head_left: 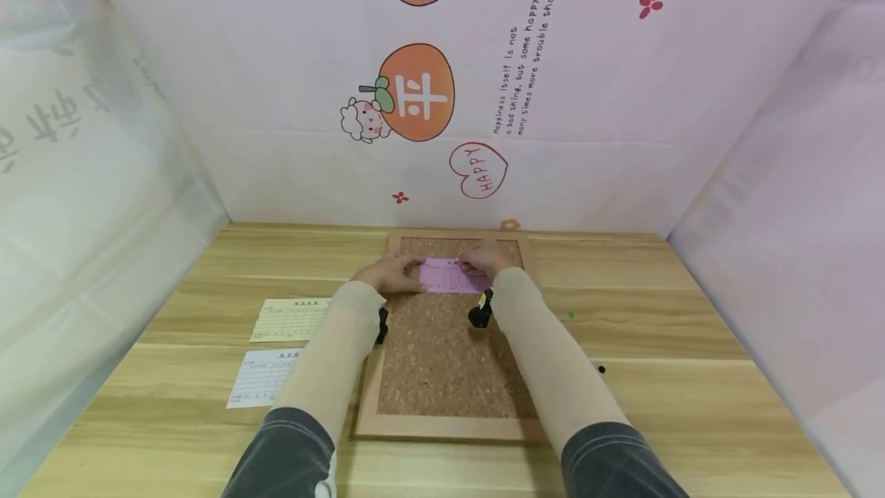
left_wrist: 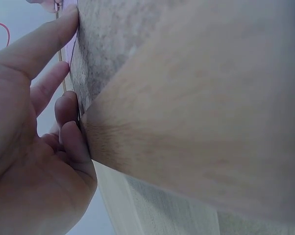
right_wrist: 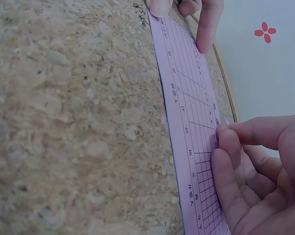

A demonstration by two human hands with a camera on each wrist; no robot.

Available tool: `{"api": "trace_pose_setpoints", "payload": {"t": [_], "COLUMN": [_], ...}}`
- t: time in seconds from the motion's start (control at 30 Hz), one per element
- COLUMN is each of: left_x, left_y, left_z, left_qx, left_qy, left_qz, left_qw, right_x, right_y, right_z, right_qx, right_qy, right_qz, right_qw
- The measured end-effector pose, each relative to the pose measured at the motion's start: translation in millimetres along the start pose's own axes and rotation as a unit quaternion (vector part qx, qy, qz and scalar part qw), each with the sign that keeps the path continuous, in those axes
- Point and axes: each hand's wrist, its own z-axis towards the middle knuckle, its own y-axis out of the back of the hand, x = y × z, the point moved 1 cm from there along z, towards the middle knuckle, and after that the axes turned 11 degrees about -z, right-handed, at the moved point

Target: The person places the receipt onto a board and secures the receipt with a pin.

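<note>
A pink printed slip (head_left: pixel 442 277) lies flat near the top of a cork board (head_left: pixel 442 360) with a wooden frame. My left hand (head_left: pixel 390 275) presses the slip's left end with outstretched thumb and index finger; in the left wrist view its other fingers bend by the board's frame (left_wrist: pixel 186 112). At the slip's upper edge, right of its middle, my right hand (right_wrist: pixel 260 176) pinches a small pale pin (right_wrist: pixel 228 122) between thumb and index finger. Most of the pin is hidden by the fingertips. The slip's right end is partly covered by this hand in the head view.
Left of the board, a yellow slip (head_left: pixel 286 320) and a white slip (head_left: pixel 259 379) lie on the wooden table (head_left: pixel 138 421), partly behind my left arm. Right of the board are a tiny green thing (head_left: pixel 571 315) and a small black one (head_left: pixel 601 369). A printed cloth (head_left: pixel 588 175) hangs behind.
</note>
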Motion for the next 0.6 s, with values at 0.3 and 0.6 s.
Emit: {"api": "trace_pose_setpoints", "payload": {"t": [0.3, 0.6], "left_x": [0.7, 12.9], "left_y": [0.1, -2.2], "left_z": [0.5, 15.1], "left_qx": [-0.001, 0.003], "left_qy": [-0.001, -0.001], "left_qz": [-0.014, -0.014], "left_qw": [0.9999, 0.9999], "right_x": [0, -1], "right_y": [-0.3, -2.7], "right_z": [-1, -1], "right_qx": [-0.012, -0.014], "right_qy": [0.009, 0.023], "right_qz": [-0.012, -0.009], "right_qw": [1.000, 1.000]}}
